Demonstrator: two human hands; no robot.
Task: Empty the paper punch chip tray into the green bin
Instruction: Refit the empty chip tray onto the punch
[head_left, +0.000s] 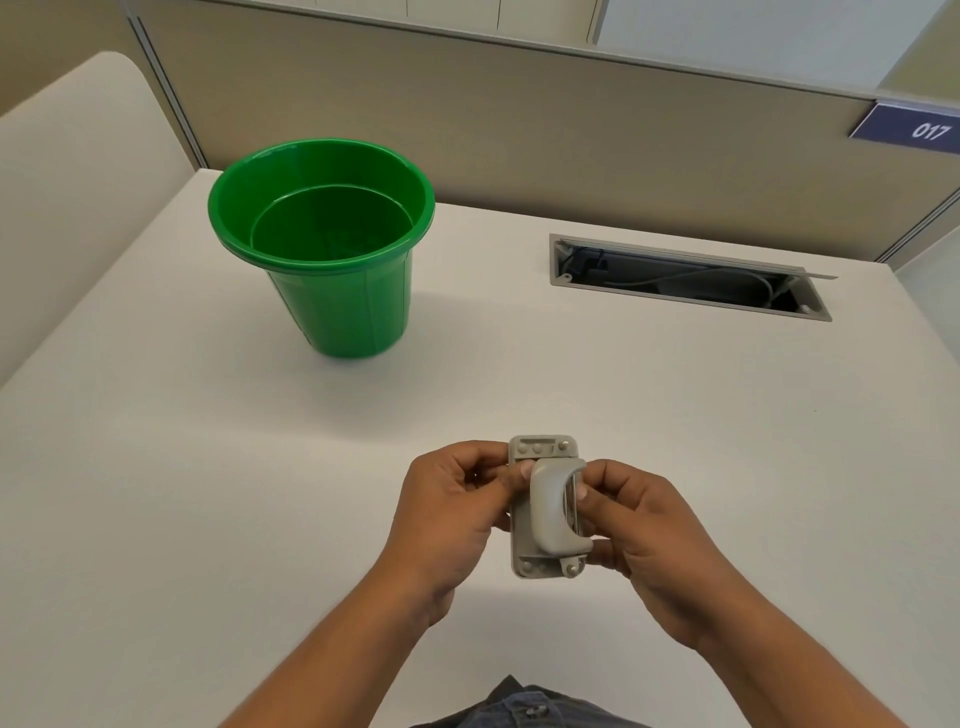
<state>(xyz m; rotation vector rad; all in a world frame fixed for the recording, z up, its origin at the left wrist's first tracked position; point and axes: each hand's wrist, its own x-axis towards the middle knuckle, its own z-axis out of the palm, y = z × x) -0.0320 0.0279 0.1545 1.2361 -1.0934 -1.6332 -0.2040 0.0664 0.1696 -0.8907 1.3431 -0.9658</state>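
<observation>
A grey paper punch (546, 506) is held above the white desk near the front edge, its long side pointing away from me. My left hand (452, 512) grips its left side, thumb on the handle. My right hand (631, 525) grips its right side, fingertips at the handle's edge. The chip tray cannot be made out separately. The green bin (324, 244) stands upright at the far left of the desk, well apart from both hands, and looks empty inside.
An open cable slot (685, 278) with wires is set into the white desk (208, 493) at the far right. A beige partition wall (467, 119) runs behind the desk, with a blue sign reading 017 (914, 127).
</observation>
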